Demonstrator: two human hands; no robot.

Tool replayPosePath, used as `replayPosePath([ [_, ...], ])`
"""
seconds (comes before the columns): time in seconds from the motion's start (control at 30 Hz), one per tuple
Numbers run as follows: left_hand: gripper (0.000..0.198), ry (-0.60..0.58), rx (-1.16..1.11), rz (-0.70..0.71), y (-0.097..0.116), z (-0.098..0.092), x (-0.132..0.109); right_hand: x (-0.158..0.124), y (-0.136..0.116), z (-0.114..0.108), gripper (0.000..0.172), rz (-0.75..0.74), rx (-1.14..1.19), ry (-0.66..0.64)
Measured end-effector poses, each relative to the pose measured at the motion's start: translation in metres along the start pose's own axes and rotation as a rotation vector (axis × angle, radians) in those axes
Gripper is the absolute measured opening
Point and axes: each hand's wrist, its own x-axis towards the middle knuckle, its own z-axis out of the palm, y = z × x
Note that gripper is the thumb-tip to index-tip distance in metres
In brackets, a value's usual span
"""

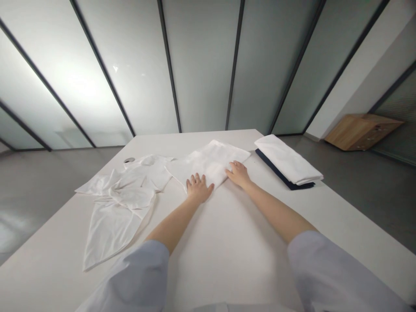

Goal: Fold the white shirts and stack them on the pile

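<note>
A white folded cloth [211, 160] lies flat on the middle of the table, with slight wrinkles across it. My left hand [198, 189] presses on its near edge, fingers spread. At the cloth's right near edge rests my right hand [239, 174], thumb apart from the fingers and palm down. To the left, a crumpled white garment [130, 195] spreads over the table, its upper part reaching the folded cloth's left side.
On the right side of the white table [227, 251], a folded white cloth [286, 158] lies on a dark navy folded cloth [276, 170]. A small round grey object [129, 160] sits at the back left. Beyond stand frosted glass panels [201, 65] and a wooden cabinet [354, 132].
</note>
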Motion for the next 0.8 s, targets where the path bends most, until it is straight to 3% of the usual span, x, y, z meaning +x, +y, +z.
replayPosePath([
  [0.1,0.082,-0.021,0.031,0.006,0.031,-0.008,-0.007,-0.006,-0.006,0.006,0.055,0.088,0.051,-0.113],
  [0.23,0.077,-0.131,0.080,0.308,0.057,-0.026,-0.033,-0.008,0.007,0.012,0.049,0.102,0.115,-0.071],
  [0.33,0.068,-0.204,0.049,0.520,0.057,-0.040,-0.042,-0.009,0.019,0.012,0.042,0.079,0.193,-0.015],
  [0.4,0.063,-0.213,-0.028,0.560,0.043,-0.047,-0.034,-0.011,0.023,0.010,0.041,0.093,0.201,0.006],
  [0.43,0.060,-0.190,-0.080,0.536,0.033,-0.049,-0.026,-0.013,0.024,0.009,0.041,0.111,0.187,0.010],
  [0.5,0.051,-0.085,-0.148,0.360,0.005,-0.050,-0.008,-0.016,0.022,0.006,0.044,0.170,0.140,-0.005],
  [0.63,0.052,0.312,-0.118,-0.116,-0.056,-0.034,0.022,-0.020,0.018,0.000,0.047,0.266,0.075,-0.051],
  [0.7,0.060,0.266,-0.112,-0.250,-0.074,-0.023,0.027,-0.020,0.017,-0.001,0.046,0.284,0.087,-0.044],
  [0.8,0.068,0.133,-0.120,-0.265,-0.080,-0.010,0.029,-0.019,0.019,0.002,0.041,0.310,0.144,-0.022],
])
